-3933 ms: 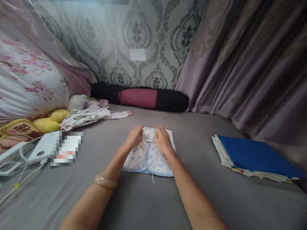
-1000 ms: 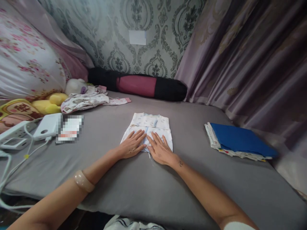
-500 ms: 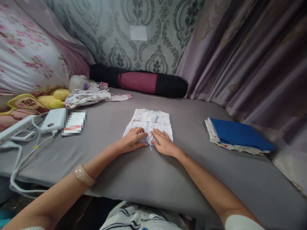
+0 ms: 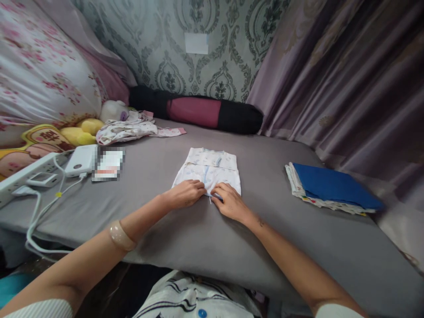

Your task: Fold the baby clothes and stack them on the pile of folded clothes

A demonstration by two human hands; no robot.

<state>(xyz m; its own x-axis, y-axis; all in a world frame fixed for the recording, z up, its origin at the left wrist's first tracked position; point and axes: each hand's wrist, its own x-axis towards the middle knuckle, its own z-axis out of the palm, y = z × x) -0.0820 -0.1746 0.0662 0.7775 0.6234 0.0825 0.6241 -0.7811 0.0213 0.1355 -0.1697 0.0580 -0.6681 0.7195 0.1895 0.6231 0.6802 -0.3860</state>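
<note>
A small white baby shirt (image 4: 215, 170) with a pale blue print and blue trim lies folded on the grey bed sheet, its collar end away from me. My left hand (image 4: 189, 192) is closed at its near edge, left of the middle, with the fingertips on the cloth. Just to the right, my right hand (image 4: 230, 201) pinches the same edge between thumb and fingers. A thin white string hangs from the edge between my hands. My hands hide the shirt's near corners in part.
At the right lies a folded blue and white cloth stack (image 4: 334, 185). To the left are a power strip (image 4: 33, 176), a white charger box (image 4: 81, 160), cables, plush toys (image 4: 82, 131) and crumpled clothes (image 4: 132, 129). A long black and maroon bag (image 4: 195, 111) lies along the wall.
My hands have gone from lying spread flat on the shirt to gripping its near edge, the fingers now curled in. The view has shifted slightly.
</note>
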